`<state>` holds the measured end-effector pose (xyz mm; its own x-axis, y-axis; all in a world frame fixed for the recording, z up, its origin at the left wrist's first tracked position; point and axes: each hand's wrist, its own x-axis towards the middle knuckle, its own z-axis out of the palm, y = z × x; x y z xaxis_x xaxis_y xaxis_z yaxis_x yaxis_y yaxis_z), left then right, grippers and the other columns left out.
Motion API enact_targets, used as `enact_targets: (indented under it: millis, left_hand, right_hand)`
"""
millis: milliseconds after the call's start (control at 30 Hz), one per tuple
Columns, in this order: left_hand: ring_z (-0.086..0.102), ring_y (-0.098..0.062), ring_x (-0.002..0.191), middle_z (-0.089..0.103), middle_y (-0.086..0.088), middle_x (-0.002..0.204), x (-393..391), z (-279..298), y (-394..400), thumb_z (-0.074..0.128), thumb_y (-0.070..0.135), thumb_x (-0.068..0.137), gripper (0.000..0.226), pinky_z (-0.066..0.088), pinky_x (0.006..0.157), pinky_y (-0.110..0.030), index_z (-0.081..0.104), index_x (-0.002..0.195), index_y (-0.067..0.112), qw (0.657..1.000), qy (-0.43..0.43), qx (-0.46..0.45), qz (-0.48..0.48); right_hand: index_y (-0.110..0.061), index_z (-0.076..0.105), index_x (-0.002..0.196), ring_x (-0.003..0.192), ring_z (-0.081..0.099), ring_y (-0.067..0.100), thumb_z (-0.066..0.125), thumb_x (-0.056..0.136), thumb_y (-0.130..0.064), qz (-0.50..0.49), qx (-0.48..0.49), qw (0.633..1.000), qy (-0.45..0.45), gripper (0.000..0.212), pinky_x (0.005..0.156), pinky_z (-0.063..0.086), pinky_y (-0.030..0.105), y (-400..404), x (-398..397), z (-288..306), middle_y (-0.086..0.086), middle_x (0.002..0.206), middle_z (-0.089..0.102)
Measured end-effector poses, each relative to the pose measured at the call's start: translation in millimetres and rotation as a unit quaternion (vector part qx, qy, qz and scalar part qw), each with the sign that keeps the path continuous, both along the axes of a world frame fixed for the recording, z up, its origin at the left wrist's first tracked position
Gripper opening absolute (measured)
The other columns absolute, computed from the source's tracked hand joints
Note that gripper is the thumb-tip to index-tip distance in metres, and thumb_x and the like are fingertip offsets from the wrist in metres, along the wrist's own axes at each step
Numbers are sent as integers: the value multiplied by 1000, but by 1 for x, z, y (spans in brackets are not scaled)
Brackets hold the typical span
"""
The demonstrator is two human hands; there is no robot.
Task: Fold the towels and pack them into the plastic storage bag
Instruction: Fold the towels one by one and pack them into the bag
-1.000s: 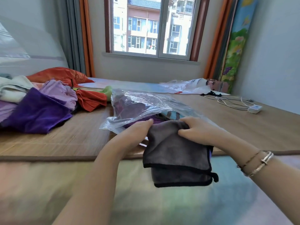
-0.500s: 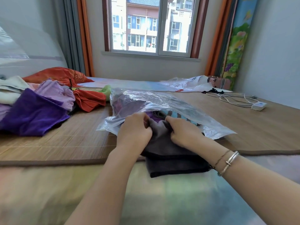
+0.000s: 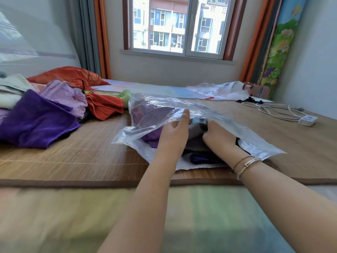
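Reaching into the mouth of one clear plastic storage bag (image 3: 160, 114), two hands press one folded grey towel (image 3: 196, 141) inside. The left hand (image 3: 173, 137) lies flat with fingers extended under the upper film; the right hand (image 3: 218, 137) curls onto the towel. One loose towel pile (image 3: 45, 114) lies well apart at left. Bare bamboo mat (image 3: 73, 157) surrounds the bag; one charger cable (image 3: 279, 112) lies at right.

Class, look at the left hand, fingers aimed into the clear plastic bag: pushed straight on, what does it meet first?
Probably the purple folded towel already inside the clear plastic storage bag; the left hand points towards it, though depth through the plastic is unclear.
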<state>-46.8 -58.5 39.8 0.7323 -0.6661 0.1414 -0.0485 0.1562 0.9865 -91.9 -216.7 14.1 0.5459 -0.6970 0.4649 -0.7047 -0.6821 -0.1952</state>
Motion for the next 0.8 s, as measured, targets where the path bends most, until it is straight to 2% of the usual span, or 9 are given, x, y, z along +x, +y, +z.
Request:
enact_targets:
  millis: [100,167,233,300,367,533,667,767,800]
  left_hand:
    - [46,0,67,51,11,71,-3,1,-2,47,41,97,32,33,59,-11,50,69,28,1000,-16,-21,-9]
    - [44,-1,63,50,7,73,-2,3,-6,46,39,98,32,35,56,-11,48,69,27,999,-15,-41,-14]
    - [40,-1,62,46,6,75,1,5,-9,45,40,99,34,33,54,-12,44,67,27,999,-18,-47,-19]
    - [39,1,62,43,10,73,3,6,-12,44,39,99,36,31,57,-13,42,66,28,998,-17,-55,-22]
    - [43,2,64,47,11,71,5,8,-14,43,39,100,36,35,60,-11,46,66,26,997,-20,-64,-29]
    - [47,7,65,53,15,72,7,7,-13,42,31,101,23,36,49,4,59,91,20,996,-39,-63,-45]
    - [51,5,76,56,18,81,14,4,-9,40,33,102,29,37,57,4,62,116,21,996,-55,-52,-38]
    - [59,-2,90,64,8,94,21,4,-5,40,37,101,36,45,82,-3,64,117,15,997,-56,-41,-36]
    - [59,-3,89,64,6,93,21,5,-3,41,38,101,36,44,82,-3,65,111,13,997,-55,-33,-37]
  right_hand:
    - [-5,47,122,100,60,35,47,91,-25,6,24,996,-81,37,70,40,33,1,6,-3,17,107,64]
    - [-3,34,135,108,58,37,47,91,-34,31,55,992,-108,55,78,44,38,-1,13,-6,19,111,63]
    - [-10,8,150,137,33,37,45,93,-45,34,97,994,-41,77,106,28,55,-6,23,-13,19,142,43]
    - [-24,-11,152,148,-1,31,38,94,-55,23,105,994,34,82,109,2,67,-10,29,-22,6,161,8]
    - [-32,-18,149,147,-14,27,33,93,-60,24,106,992,61,80,105,-4,72,-14,32,-29,0,161,-8]
    - [-37,-13,150,146,-17,25,33,91,-64,12,132,989,67,79,103,-4,77,-40,48,-37,-5,160,-14]
    - [-36,5,150,147,-2,31,34,92,-60,9,150,986,68,70,104,-2,75,-62,62,-29,-3,161,4]
    - [-33,2,151,147,-1,33,33,94,-57,16,125,989,70,69,107,4,72,-53,60,-26,0,161,3]
    - [-30,0,151,147,-1,33,33,95,-56,24,113,991,72,70,109,6,70,-45,57,-26,2,161,2]
